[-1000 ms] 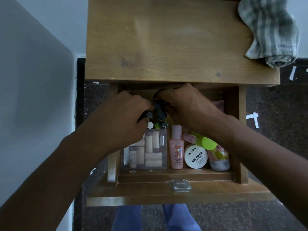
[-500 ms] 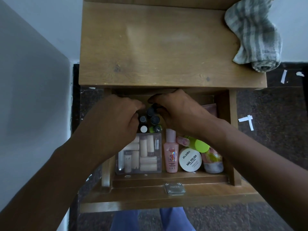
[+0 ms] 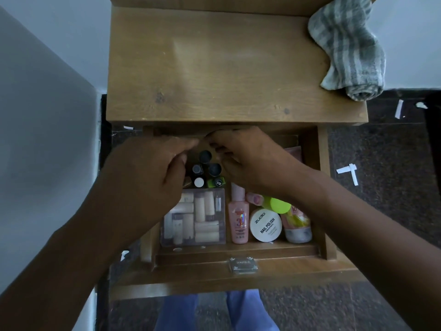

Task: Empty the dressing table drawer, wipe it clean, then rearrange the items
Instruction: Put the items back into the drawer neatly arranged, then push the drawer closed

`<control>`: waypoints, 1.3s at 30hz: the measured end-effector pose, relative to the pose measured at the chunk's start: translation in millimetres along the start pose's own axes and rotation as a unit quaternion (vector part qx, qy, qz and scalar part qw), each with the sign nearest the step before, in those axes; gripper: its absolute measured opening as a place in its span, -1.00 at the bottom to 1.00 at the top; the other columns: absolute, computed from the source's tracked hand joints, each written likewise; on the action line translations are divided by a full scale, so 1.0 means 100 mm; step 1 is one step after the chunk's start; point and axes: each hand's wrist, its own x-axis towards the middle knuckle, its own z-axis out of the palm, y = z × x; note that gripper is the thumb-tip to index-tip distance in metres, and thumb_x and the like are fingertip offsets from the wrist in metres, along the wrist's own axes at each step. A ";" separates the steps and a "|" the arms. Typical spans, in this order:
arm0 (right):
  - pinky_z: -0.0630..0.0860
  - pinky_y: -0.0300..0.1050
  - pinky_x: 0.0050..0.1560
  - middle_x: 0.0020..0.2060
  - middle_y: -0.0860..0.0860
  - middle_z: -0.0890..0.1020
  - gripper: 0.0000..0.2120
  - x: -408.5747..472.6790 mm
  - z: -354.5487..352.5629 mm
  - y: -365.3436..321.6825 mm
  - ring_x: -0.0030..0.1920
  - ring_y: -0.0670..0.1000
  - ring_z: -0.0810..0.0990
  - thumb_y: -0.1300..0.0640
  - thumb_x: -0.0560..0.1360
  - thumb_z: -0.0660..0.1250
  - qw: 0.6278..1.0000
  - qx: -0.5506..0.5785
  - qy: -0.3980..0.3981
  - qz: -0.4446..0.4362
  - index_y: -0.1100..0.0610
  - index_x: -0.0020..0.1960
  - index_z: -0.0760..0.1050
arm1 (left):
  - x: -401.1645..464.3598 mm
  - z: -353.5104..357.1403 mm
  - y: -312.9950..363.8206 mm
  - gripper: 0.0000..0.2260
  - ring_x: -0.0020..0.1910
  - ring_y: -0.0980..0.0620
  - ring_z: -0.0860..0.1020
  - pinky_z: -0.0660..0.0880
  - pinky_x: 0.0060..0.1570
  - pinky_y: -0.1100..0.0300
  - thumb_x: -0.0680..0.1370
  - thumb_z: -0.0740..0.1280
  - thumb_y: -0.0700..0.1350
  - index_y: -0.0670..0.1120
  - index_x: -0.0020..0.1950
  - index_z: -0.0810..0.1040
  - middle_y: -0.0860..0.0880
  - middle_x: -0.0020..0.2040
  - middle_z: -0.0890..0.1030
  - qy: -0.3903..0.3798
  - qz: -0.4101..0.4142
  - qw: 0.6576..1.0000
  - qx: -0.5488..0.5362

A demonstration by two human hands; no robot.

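Note:
The wooden drawer (image 3: 324, 187) stands pulled out under the table top (image 3: 214, 68). Several small dark-capped bottles (image 3: 205, 168) stand upright at its back. My left hand (image 3: 148, 177) curls in from their left and my right hand (image 3: 248, 163) from their right, with fingertips nearly meeting just behind the caps. No bottle is lifted. My right thumb rests by a lime-capped tube (image 3: 288, 216). In front lie a clear box of beige tubes (image 3: 198, 218), a pink bottle (image 3: 238, 218) and a white nail polish remover tin (image 3: 266, 225). What my left palm covers is hidden.
A grey checked cloth (image 3: 346, 48) lies rolled on the table top's right rear corner. A pink tube (image 3: 294, 152) leans in the drawer's back right. A small metal fitting (image 3: 243, 265) sits on the drawer front. A wall is close on the left; dark floor lies on the right.
Both hands have slid toward the back of the drawer and drawn off the dark-capped bottles, so more caps show between them. The bottles stay where they were.

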 end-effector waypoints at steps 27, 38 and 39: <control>0.69 0.02 0.09 0.02 0.23 0.71 -0.84 -1.69 -0.30 -1.47 0.08 0.18 0.72 0.18 0.66 0.29 0.475 0.686 0.169 0.523 0.24 0.13 0.58 | -1.22 0.08 1.44 -0.62 0.36 -0.18 0.55 0.46 0.31 0.01 0.71 0.23 -0.07 -0.28 0.44 0.46 -0.25 0.35 0.58 0.065 -0.564 0.507 -0.648; 0.47 0.05 0.22 0.39 0.27 0.52 -0.59 -1.64 -0.01 -1.26 0.20 0.23 0.58 -0.04 0.67 0.20 0.321 0.719 0.166 0.593 0.23 0.35 0.47 | -1.11 0.26 1.40 -0.35 0.52 -0.23 0.39 0.28 0.56 -0.07 0.66 0.31 -0.01 -0.27 0.63 0.13 -0.27 0.55 0.33 0.122 -0.653 0.336 -0.668; 0.45 0.06 0.28 0.38 0.25 0.53 -0.58 -1.61 0.00 -1.24 0.19 0.23 0.58 -0.03 0.68 0.20 0.315 0.717 0.184 0.593 0.21 0.41 0.46 | -1.09 0.26 1.39 -0.34 0.54 -0.23 0.35 0.25 0.57 -0.07 0.66 0.30 -0.01 -0.27 0.63 0.13 -0.27 0.57 0.31 0.125 -0.656 0.329 -0.667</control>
